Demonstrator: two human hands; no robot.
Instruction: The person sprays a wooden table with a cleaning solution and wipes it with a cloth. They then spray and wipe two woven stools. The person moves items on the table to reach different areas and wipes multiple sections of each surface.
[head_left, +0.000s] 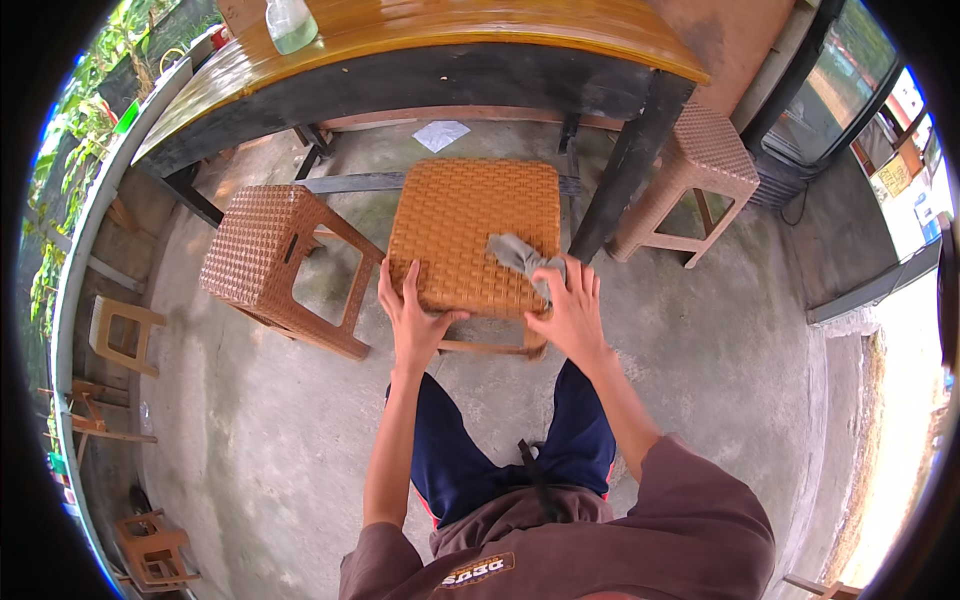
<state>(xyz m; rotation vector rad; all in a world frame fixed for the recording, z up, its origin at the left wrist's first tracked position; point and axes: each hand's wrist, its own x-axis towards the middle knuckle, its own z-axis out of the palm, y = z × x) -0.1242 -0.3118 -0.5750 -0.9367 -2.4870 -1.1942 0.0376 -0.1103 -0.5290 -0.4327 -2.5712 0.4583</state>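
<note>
An orange-brown stool with a woven-pattern seat stands right in front of me. My left hand grips the near left corner of this seat, fingers on top and thumb along the front edge. At the near right corner is my right hand, which holds a crumpled grey cloth. Part of the cloth lies on the seat top, and the rest is hidden under my fingers. My right thumb is at the seat's front edge.
Brown woven-pattern stools stand to the left and right. Beyond is a wooden table with black legs, bearing a spray bottle of greenish liquid. White paper lies on the concrete floor. Smaller stools line the left wall.
</note>
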